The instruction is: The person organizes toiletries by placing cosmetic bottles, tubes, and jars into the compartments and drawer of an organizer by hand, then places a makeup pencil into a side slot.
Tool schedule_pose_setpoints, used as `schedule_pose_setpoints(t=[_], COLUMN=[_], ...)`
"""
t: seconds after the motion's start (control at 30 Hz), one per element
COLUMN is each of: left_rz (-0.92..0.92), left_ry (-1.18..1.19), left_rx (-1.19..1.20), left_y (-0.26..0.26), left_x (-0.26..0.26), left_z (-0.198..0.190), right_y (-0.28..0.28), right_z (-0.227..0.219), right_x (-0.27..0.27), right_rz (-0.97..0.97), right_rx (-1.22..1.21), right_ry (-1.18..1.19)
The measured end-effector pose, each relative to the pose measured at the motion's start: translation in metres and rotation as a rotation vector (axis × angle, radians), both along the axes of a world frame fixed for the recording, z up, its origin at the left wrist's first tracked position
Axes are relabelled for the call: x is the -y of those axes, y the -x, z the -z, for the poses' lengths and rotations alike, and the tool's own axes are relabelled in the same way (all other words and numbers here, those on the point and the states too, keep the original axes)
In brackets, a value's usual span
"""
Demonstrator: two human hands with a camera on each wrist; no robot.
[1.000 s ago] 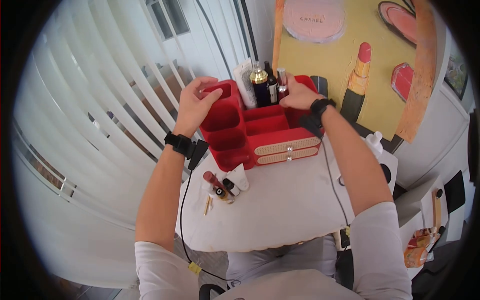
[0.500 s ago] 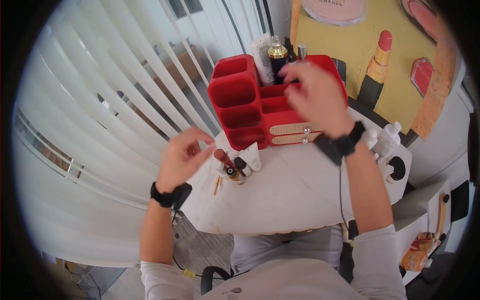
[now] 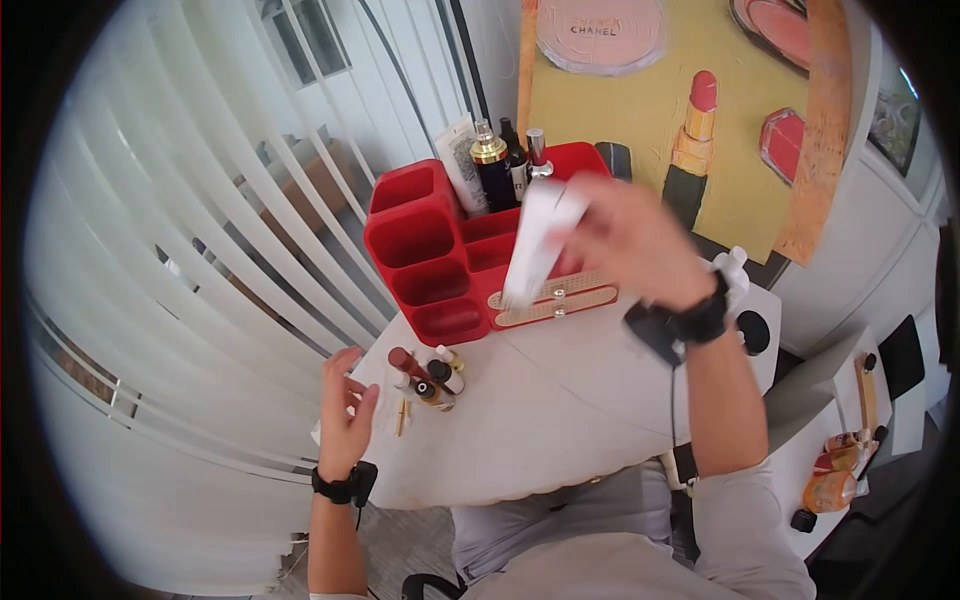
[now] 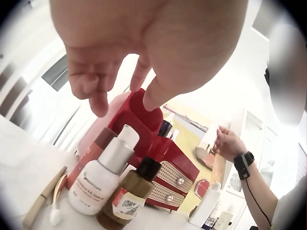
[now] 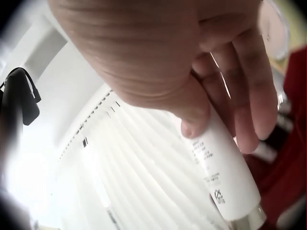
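Observation:
My right hand [image 3: 635,240] grips a white squeeze tube [image 3: 540,240], held tilted over the front of a red makeup organizer [image 3: 458,240]. In the right wrist view, thumb and fingers pinch the tube [image 5: 228,172], whose silvery cap points down. My left hand [image 3: 347,425] hangs with loosely bent fingers at the table's left side and holds nothing. Beside it stand a white pump bottle [image 4: 96,184], a brown black-capped bottle [image 4: 127,199] and a reddish-brown tube [image 4: 88,158]. Thin gold sticks [image 3: 402,418] lie next to them.
At the organizer's back stand a white tube [image 3: 460,165], a dark blue gold-collared bottle [image 3: 495,175] and a black bottle [image 3: 516,160]. White bottles [image 3: 735,270] are on the right of the white table [image 3: 560,420]. Behind leans a painting [image 3: 640,120]; vertical blinds [image 3: 200,250] hang left.
My right hand has left the organizer's back and taken the white tube from the group on the table, now raised. My left hand has moved from the organizer down to the table's left side.

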State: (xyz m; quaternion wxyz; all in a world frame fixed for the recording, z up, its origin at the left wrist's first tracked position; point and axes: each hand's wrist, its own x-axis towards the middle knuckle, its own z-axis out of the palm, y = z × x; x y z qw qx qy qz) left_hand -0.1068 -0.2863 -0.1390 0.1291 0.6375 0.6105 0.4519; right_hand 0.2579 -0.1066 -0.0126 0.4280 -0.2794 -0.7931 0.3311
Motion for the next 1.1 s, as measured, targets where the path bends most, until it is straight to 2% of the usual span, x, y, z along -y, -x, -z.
schedule_pose_setpoints(t=[0.03, 0.1, 0.13, 0.2, 0.3, 0.37, 0.53, 0.63, 0.7, 0.73, 0.8, 0.83, 0.87, 0.9, 0.93, 1.0, 1.07, 1.1], left_rz=[-0.018, -0.022, -0.025, -0.029, -0.012, -0.006, 0.034, -0.016, -0.049, -0.026, -0.02, -0.024, 0.008, 0.041, 0.039, 0.078, 0.071, 0.062], left_ry=[-0.001, 0.01, 0.026, 0.035, 0.067, 0.101, 0.146, 0.134, 0.133, 0.107, 0.049, 0.051, 0.038, 0.026, 0.028, 0.049, 0.087, 0.119], left_rx=[0.077, 0.136, 0.176, 0.22, 0.262, 0.287, 0.3, 0.279, 0.304, 0.211, 0.072, 0.077, -0.032, -0.144, -0.144, -0.314, -0.321, -0.32], left_y=[0.007, 0.013, 0.012, 0.012, 0.012, 0.012, 0.017, 0.013, 0.008, 0.003, -0.001, -0.005, -0.011, -0.015, -0.018, -0.024, -0.026, -0.027], left_x=[0.0, 0.002, 0.004, 0.007, 0.01, 0.011, 0.015, 0.012, 0.008, 0.005, 0.005, 0.005, 0.006, 0.006, 0.003, 0.0, -0.002, -0.002], left_z=[0.008, 0.016, 0.016, 0.019, 0.025, 0.029, 0.042, 0.039, 0.036, 0.032, 0.031, 0.028, 0.023, 0.02, 0.019, 0.017, 0.021, 0.023], right_y=[-0.008, -0.022, -0.025, -0.022, 0.001, 0.02, 0.035, 0.031, 0.026, 0.023, 0.033, 0.043, 0.058, 0.068, 0.079, 0.103, 0.122, 0.129], right_z=[-0.019, -0.039, -0.042, -0.031, -0.012, -0.003, 0.026, 0.024, 0.033, 0.035, 0.042, 0.039, 0.044, 0.054, 0.07, 0.097, 0.117, 0.127], right_x=[-0.008, -0.042, -0.065, -0.114, -0.151, -0.161, -0.188, -0.172, -0.171, -0.169, -0.112, -0.076, -0.044, -0.017, 0.002, 0.035, 0.049, 0.051], right_rz=[0.121, 0.414, 0.414, 0.61, 0.582, 0.552, 0.497, 0.403, 0.451, 0.454, 0.631, 0.634, 0.456, 0.284, 0.065, -0.146, -0.226, -0.219], right_rx=[-0.056, 0.023, 0.025, 0.271, 0.387, 0.452, 0.378, 0.385, 0.449, 0.452, 0.064, 0.014, -0.117, -0.054, 0.0, 0.225, 0.446, 0.439], right_ry=[0.096, -0.135, -0.144, -0.368, -0.462, -0.374, -0.242, -0.023, -0.094, -0.035, -0.453, -0.511, -0.471, -0.406, -0.301, -0.291, -0.238, -0.237])
